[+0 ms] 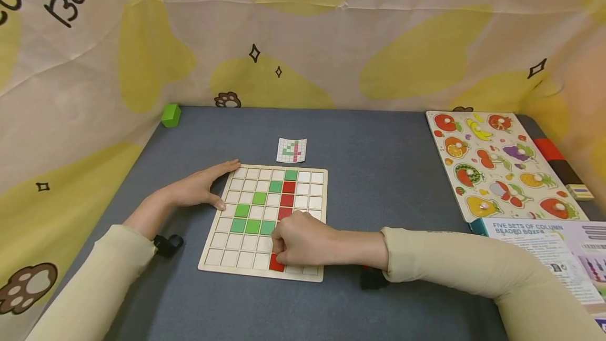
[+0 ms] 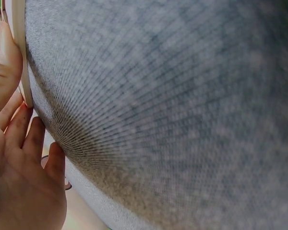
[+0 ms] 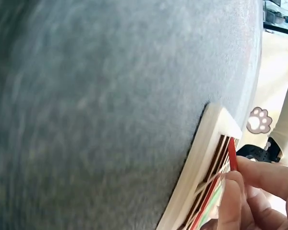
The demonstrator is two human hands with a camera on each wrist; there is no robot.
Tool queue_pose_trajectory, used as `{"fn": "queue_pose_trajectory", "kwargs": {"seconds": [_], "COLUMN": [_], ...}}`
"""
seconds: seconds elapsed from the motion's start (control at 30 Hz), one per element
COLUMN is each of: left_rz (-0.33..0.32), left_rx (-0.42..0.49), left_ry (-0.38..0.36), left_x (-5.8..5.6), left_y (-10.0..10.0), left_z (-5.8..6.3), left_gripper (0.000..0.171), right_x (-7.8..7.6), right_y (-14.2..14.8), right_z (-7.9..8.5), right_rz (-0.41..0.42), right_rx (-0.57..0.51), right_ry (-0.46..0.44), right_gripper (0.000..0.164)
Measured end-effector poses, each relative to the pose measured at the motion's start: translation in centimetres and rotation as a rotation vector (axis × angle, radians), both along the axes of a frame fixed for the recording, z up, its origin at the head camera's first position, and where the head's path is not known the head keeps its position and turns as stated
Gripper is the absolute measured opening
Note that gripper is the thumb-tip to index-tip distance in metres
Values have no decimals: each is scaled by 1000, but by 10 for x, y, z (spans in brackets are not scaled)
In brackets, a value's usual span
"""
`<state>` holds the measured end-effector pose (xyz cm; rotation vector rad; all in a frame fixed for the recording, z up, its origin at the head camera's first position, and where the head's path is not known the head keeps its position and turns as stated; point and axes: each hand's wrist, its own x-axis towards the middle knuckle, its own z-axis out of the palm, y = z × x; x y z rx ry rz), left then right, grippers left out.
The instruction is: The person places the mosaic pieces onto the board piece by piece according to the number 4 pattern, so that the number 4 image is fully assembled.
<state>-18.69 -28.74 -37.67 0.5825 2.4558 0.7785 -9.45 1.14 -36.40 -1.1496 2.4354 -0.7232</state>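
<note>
A wooden grid board (image 1: 203,266) lies on the dark table, with green tiles (image 1: 253,226) and a column of red tiles (image 1: 286,200) in its cells. My left hand (image 1: 196,188) lies along the board's left edge, thumb at the side and fingers stretched to the far corner. Over the lower right of the board, my right hand (image 1: 305,238) pinches a red tile (image 3: 232,154) between thumb and fingertip. In the right wrist view that tile stands tilted at the grid, close to the board's edge. The hand hides several cells beneath it.
A small pattern card (image 1: 291,150) lies just beyond the board. At the right are a fruit puzzle board (image 1: 508,167) and a printed box (image 1: 535,249). A green block (image 1: 171,116) sits at the far left corner. Patterned cloth (image 1: 303,36) hangs behind the table.
</note>
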Motion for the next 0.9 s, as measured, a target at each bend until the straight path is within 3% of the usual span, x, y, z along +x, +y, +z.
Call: {"fn": "queue_pose_trajectory", "kwargs": {"seconds": [0.13,0.27,0.4,0.5,0.63,0.9], "left_rz": [2,2,-1,0,5,2], "left_rx": [-8,-6,1,2,-5,-1], "left_ry": [-3,-7,-12,-13,-7,-6], "left_x": [0,1,1,0,0,1], "left_y": [1,1,1,0,-1,1], "left_z": [1,2,2,0,-1,1], "left_gripper": [110,110,109,110,109,108], "right_x": [-4,-15,-29,-38,-47,-47], "right_y": [6,26,57,83,112,132], "right_z": [4,8,11,13,12,5], "right_rz": [13,30,90,154,211,245], "right_rx": [17,-16,-34,-6,91,246], "right_ry": [48,37,-56,-176,-288,-325], "right_gripper": [23,19,14,8,21,36]}}
